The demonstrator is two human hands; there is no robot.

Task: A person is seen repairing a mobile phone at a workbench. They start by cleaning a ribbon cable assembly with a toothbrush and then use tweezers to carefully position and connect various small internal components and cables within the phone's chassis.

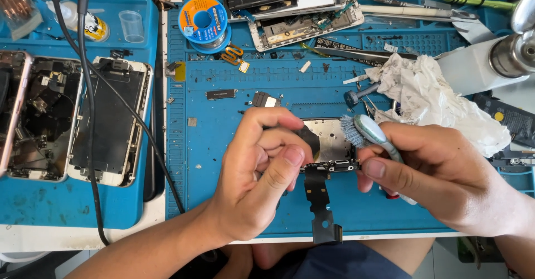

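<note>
Work surface: blue mat (223, 162) w/ ribbed border, lying on a white bench (50, 237); a second blue mat (39, 204) sits at 9 o'clock, just beside the first.

Left hand (259, 173) — closed, thumb and fingers pinching a black flex cable (319, 195) near frame centre. The cable's connector end runs level between both hands; its tail hangs down toward 6 o'clock, past the mat's near edge. Right hand (440, 173) — closed round a toothbrush (365, 131), bristles up at 12 o'clock of the connector, close above it; thumb tip touches the connector's right end. A metal plate (329, 137) lies on the mat behind the cable.

Surroundings:
- 9 o'clock: two opened phones (78, 120) side by side on the left mat, internals exposed; a black cord (92, 117) crosses over them.
- 11 o'clock: small clear cup (132, 26).
- 12 o'clock: solder spool (204, 23), blue w/ orange label; beside it another stripped phone (304, 22) w/ a black battery on top.
- 2 o'clock: crumpled white tissue (429, 98), stained grey; a metal nozzle (515, 50) at the right edge.
- Small screws, chips and scraps are scattered over the mat's upper half.

Room: not visible beyond the bench; the person's lap (334, 262) shows below at 6 o'clock.
</note>
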